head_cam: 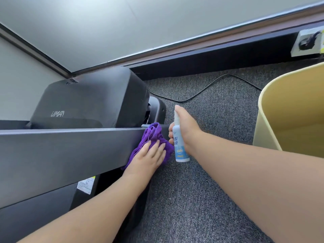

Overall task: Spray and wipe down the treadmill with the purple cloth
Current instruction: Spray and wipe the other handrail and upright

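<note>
Purple cloth (154, 139), soft and bunched, lay under my flat left hand (150, 155) on the treadmill (70, 146) rail; my right hand (185, 130) gripped the light spray bottle (181, 148) alongside.

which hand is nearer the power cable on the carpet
Right. The right hand, gripping the spray bottle, is just below the cable; the left hand presses the purple cloth lower down.
</note>
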